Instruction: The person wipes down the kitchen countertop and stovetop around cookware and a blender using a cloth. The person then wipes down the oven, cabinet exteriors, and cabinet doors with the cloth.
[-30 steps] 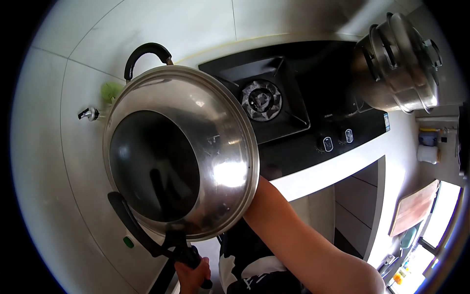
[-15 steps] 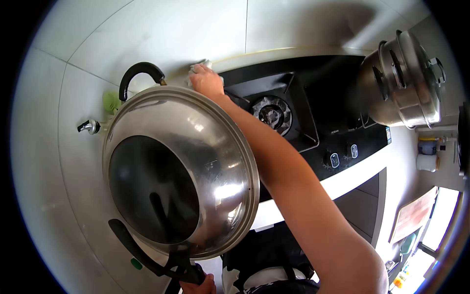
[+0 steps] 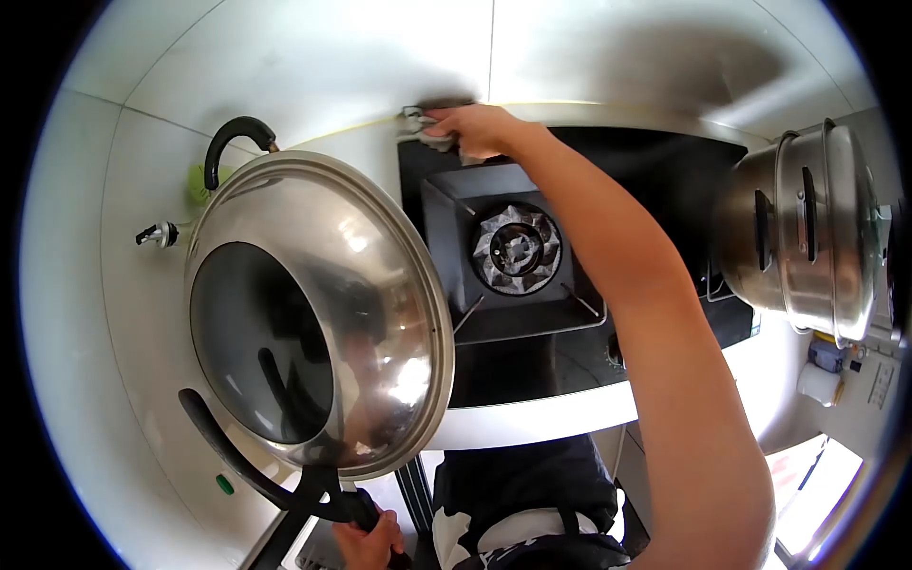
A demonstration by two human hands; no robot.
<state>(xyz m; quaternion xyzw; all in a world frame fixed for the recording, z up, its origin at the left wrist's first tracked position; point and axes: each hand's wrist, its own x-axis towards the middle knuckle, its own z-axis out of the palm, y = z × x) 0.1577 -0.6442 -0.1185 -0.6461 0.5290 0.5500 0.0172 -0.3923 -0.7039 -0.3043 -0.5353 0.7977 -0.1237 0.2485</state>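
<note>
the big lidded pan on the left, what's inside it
A domed metal lid covers the pan, so its inside is hidden. The lid's window shows only dark glass and reflections; whether the pan holds anything can't be told.

Over the burner point(image 3: 518, 249), an opening was left between the lidded wok point(image 3: 389, 285) and the right forearm point(image 3: 608, 214), by which the hob point(image 3: 508, 370) was crossed. The hob's left side was hemmed in by the wok, and its right end was blocked by the stacked pot point(image 3: 807, 228). Beyond the right hand point(image 3: 483, 130), reach was limited by the wall point(image 3: 332, 57). Low passage around the burner was interrupted by support prongs point(image 3: 468, 313).
</note>
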